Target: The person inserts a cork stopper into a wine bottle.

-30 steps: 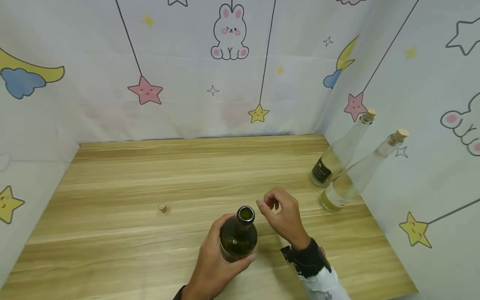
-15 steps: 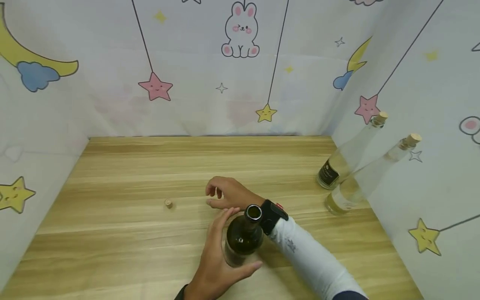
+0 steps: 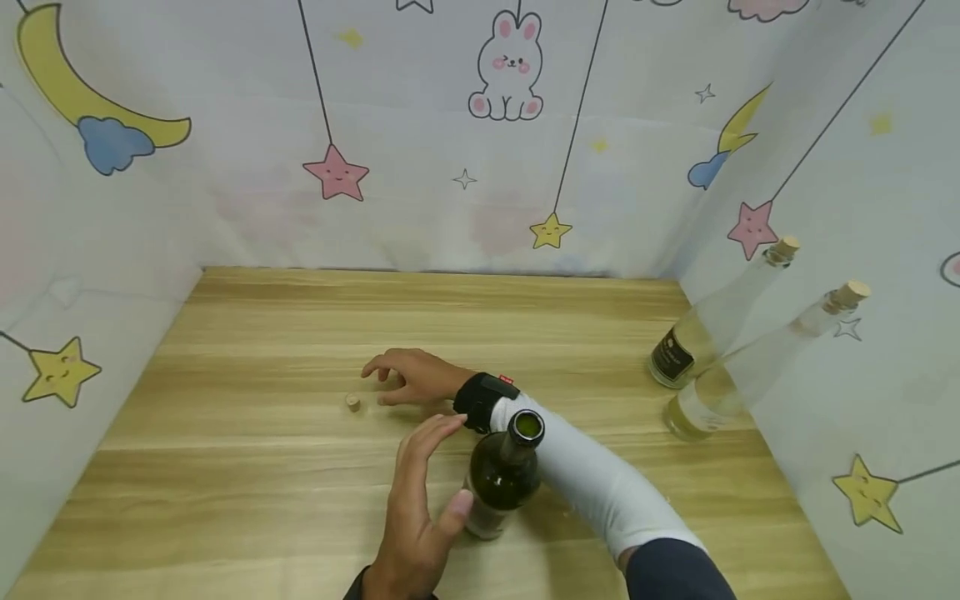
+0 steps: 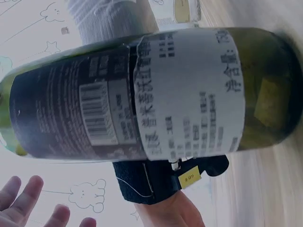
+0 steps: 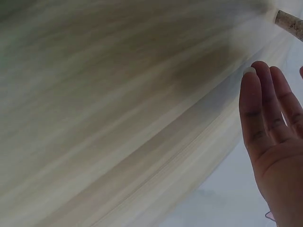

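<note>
A dark green wine bottle [image 3: 501, 475] stands uncorked and upright on the wooden table; its dark label and white sticker [image 4: 189, 94] fill the left wrist view. Left of the bottle, my left hand [image 3: 416, 517] is spread, fingers and thumb apart from the glass. My right hand [image 3: 420, 377] reaches across behind the bottle, its loosely bent fingers just right of a small cork [image 3: 353, 402] lying on the table. In the right wrist view, that cork [image 5: 289, 23] is at the upper right, beyond the extended fingers [image 5: 251, 106], not touched.
Two clear, corked bottles stand at the right table edge: one with a black label [image 3: 678, 354], one with a pale label [image 3: 701, 404]. White printed curtains [image 3: 420, 225] enclose the table [image 3: 247, 500] at the back and sides.
My right hand has swung left, from beside the bottle's neck to near the cork. My left hand has loosened from the bottle and drawn back. The head view has shifted slightly.
</note>
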Tool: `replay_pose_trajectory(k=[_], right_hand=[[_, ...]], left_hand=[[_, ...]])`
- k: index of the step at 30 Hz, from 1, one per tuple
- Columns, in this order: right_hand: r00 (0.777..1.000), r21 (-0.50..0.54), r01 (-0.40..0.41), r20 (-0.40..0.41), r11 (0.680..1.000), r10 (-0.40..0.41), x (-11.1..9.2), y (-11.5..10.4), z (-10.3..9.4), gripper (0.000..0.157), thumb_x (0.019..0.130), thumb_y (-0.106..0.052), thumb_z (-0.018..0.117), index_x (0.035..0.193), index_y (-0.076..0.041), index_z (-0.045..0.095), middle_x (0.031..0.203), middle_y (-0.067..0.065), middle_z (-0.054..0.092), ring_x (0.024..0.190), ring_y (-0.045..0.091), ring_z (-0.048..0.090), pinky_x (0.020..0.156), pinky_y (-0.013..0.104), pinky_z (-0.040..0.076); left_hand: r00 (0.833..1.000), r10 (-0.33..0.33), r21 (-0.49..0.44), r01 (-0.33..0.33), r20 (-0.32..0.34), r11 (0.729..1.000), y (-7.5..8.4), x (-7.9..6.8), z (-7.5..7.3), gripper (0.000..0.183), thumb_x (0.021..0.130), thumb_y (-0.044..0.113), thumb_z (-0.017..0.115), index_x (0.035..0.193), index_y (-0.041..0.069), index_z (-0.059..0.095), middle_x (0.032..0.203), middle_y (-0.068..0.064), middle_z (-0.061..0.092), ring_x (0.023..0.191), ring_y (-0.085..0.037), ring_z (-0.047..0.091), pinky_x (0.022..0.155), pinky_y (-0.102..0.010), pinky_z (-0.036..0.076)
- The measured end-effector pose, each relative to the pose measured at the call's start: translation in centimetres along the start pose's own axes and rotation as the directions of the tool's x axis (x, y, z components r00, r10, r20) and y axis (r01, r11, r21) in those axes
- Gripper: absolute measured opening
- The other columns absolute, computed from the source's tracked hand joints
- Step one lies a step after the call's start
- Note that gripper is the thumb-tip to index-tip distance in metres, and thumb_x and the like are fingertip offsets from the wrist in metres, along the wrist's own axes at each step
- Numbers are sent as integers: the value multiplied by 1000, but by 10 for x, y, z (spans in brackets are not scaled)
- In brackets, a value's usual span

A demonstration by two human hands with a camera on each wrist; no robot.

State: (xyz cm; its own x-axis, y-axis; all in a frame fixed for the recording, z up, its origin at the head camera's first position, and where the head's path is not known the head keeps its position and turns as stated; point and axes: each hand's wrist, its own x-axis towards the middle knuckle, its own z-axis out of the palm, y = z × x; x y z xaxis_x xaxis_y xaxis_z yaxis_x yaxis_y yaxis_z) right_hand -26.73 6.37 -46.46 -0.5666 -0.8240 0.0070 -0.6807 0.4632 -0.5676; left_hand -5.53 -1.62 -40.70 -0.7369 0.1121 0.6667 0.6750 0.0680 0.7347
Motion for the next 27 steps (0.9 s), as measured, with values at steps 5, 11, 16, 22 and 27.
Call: replay_pose_trajectory(k=[5, 11, 16, 22, 27], right_hand=[[998, 67, 40, 46, 997, -43, 16, -3, 5, 42, 92, -17, 73, 132, -15, 61, 115, 9, 64, 89, 11, 65, 80, 21, 53], [994, 102, 68, 81, 992, -76, 34, -7, 10, 38, 91, -15, 75, 127, -13, 66, 109, 5, 66, 88, 9, 67, 82, 21, 55], [997, 75, 56, 54, 996, -61, 32, -6, 9, 31, 92, -18, 74, 122, -13, 70, 103, 1, 70, 88, 8, 68, 82, 22, 56], [998, 50, -4, -62, 999, 7, 11, -8, -6, 24, 94, -17, 69, 118, -13, 71, 104, 0, 71, 87, 9, 67, 78, 23, 56], [973, 128, -13, -229, 992, 42, -27, -14, -35, 16, 93, -14, 69, 108, -9, 71, 99, 4, 71, 85, 12, 68, 79, 29, 59]], left_hand=[[1000, -14, 18, 14, -7, 1000, 0, -1, -6, 52, 92, 18, 56, 138, -5, 48, 137, -20, 53, 133, -34, 41, 115, -24, 25], [1000, -28, 40, 28, 1, 999, 2, -1, -13, 52, 91, 16, 56, 140, -3, 48, 139, -18, 52, 132, -35, 41, 114, -22, 26], [999, -30, 46, 29, 19, 999, 1, 2, -12, 52, 91, 16, 55, 140, -2, 47, 139, -18, 52, 130, -34, 42, 113, -23, 28], [998, -57, 48, 55, 34, 997, -1, 2, -8, 53, 92, 14, 55, 142, 1, 46, 141, -16, 51, 129, -32, 44, 111, -22, 30], [997, -66, 51, 64, 35, 997, -3, 5, -8, 51, 94, 14, 53, 143, 1, 45, 141, -16, 51, 128, -31, 45, 110, -22, 30]])
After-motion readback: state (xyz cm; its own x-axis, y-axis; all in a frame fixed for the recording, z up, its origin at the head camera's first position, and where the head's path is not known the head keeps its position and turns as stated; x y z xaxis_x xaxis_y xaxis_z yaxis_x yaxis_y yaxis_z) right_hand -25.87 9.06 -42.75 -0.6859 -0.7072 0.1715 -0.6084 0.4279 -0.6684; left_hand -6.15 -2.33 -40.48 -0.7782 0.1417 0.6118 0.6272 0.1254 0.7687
